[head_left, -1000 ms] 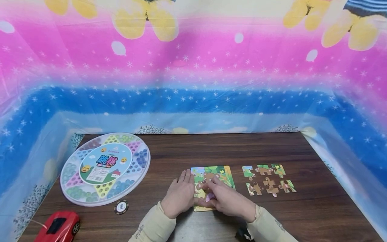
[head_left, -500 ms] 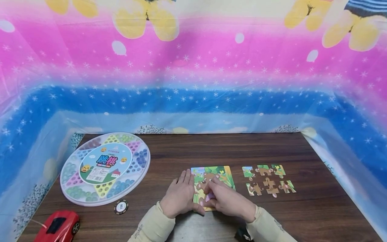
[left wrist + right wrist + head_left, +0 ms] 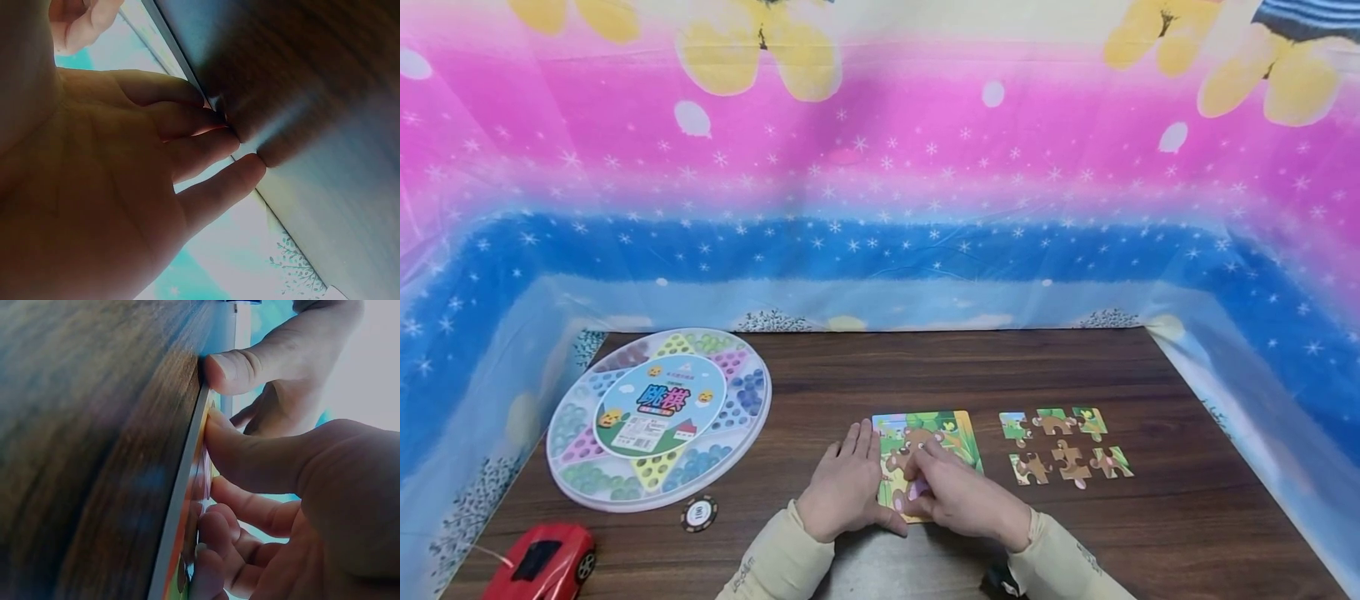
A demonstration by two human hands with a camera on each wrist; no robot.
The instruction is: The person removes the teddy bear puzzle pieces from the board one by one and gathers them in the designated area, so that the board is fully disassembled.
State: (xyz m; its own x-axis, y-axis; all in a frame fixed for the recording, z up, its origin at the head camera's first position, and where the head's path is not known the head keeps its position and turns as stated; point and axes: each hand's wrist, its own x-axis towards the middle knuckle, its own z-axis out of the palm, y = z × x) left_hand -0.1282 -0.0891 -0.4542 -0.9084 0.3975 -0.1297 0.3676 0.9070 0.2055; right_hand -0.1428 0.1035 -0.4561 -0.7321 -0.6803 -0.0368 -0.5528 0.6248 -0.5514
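A square jigsaw puzzle (image 3: 891, 429) with a cartoon bear lies on the table, partly covered by my hands. My left hand (image 3: 844, 490) rests along its left side with the fingers straight, its thumb at the near left corner. In the left wrist view, the fingertips (image 3: 253, 164) of that hand meet the tabletop. My right hand (image 3: 972, 498) is over the lower right of the puzzle, thumb and index finger pinching a pinkish puzzle piece (image 3: 917, 488) low over the picture. In the right wrist view, the right thumb (image 3: 250, 453) presses close to the board's edge, the other fingers curled.
Several loose puzzle pieces (image 3: 1067, 454) lie in two rows right of the puzzle. On the left are a round Chinese checkers box (image 3: 658, 417), a poker chip (image 3: 699, 513) and a red toy car (image 3: 546, 562). A patterned cloth (image 3: 880, 250) borders the table.
My left thumb has drawn back from beside the right thumb to the puzzle's near left corner. The right hand stays nearly in place, pinching at the same spot.
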